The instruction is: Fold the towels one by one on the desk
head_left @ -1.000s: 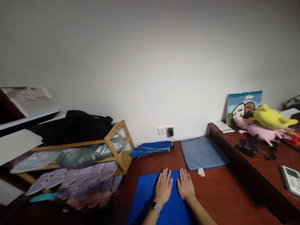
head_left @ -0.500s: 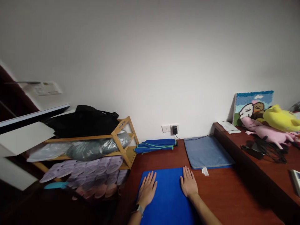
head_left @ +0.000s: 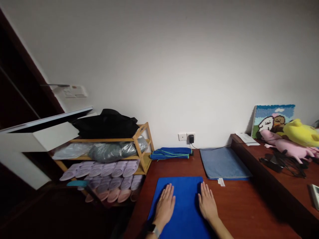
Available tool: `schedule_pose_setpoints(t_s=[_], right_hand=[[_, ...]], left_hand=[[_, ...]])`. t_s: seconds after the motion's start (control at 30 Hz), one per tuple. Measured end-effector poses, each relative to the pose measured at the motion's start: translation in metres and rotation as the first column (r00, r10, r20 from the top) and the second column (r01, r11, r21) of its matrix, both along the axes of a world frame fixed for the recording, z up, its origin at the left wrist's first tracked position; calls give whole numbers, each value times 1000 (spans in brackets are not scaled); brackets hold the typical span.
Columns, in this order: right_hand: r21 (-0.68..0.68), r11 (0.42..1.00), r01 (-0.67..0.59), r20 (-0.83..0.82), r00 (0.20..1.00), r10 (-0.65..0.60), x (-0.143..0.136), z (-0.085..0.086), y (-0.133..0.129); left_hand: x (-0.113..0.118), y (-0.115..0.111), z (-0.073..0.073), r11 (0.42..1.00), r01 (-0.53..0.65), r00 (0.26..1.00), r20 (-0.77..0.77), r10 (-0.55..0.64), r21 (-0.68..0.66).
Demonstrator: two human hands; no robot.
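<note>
A bright blue cloth (head_left: 184, 199) lies flat on the reddish-brown wooden desk (head_left: 239, 205); its near end runs out of the picture. My left hand (head_left: 164, 204) is over its left part, palm down with the fingers stretched out, and a watch (head_left: 153, 229) is on that wrist. Over the cloth's right edge is my right hand (head_left: 207, 201), also palm down with straight fingers. Neither hand grips anything. Behind the right hand lies a flat grey-blue folded cloth (head_left: 224, 163) with a white tag (head_left: 221, 182). A dark blue, green-edged cloth bundle (head_left: 171, 153) rests by the wall.
Left of the desk stands a wooden rack (head_left: 144, 162) with several slippers (head_left: 119, 168) and a black bag (head_left: 107, 124). A raised shelf (head_left: 245, 151) on the right bears a pink plush toy (head_left: 284, 142), a yellow plush toy (head_left: 301, 132) and cables (head_left: 291, 166). A plug (head_left: 191, 138) sits in the wall socket.
The camera view has turned left, so the scene sits further right. Both hands have drawn slightly back from the far edge of the blue cloth.
</note>
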State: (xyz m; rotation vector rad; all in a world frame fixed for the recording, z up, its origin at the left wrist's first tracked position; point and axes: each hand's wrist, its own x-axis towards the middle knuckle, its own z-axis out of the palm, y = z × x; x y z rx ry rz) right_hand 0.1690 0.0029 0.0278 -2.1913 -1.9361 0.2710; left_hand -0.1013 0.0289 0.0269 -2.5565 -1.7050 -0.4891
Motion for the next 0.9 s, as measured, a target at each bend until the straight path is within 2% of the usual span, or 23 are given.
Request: schedule_pose_setpoints(t_s=[0.07, 0.17, 0.23, 0.27, 0.3, 0.37, 0.53, 0.63, 0.73, 0.83, 0.9], right_hand=[[-36, 999, -9, 0, 1000, 9, -4, -2, -12], [-65, 997, -35, 16, 999, 36, -6, -5, -19], [-62, 997, -44, 30, 999, 46, -6, -6, -20], [-62, 997, -42, 33, 998, 44, -5, -6, -20], [-60, 997, -39, 34, 999, 41, -5, -7, -19], [-52, 998, -33, 31, 999, 34, -4, -9, -19], [-36, 999, -31, 15, 999, 31, -4, -13, -18], [-33, 999, -26, 5, 1000, 26, -4, -10, -17], [-49, 999, -12, -9, 1000, 11, -4, -6, -21], [-21, 1000, -6, -13, 1000, 5, -5, -8, -38], [4, 1000, -18, -9, 1000, 19, -6, -13, -54]], left_hand=[[41, -11, 1, 991, 134, 991, 15, -134, -19], [96, -18, -2, 976, 210, 977, 45, -208, -50], [115, -17, -5, 976, 198, 980, 49, -194, -93], [116, -16, -7, 977, 182, 983, 45, -178, -114], [112, -14, -8, 978, 157, 987, 35, -154, -136], [88, -11, -10, 982, 79, 997, 4, -80, -170], [-19, -6, -14, 967, -194, 980, -81, 183, -167], [-68, -6, -19, 954, -266, 963, -85, 256, -137], [-88, -13, -26, 951, -284, 959, -54, 279, -119], [-91, -29, -33, 958, -278, 961, -12, 278, -66], [-89, -42, -37, 973, -229, 973, -1, 229, -9]])
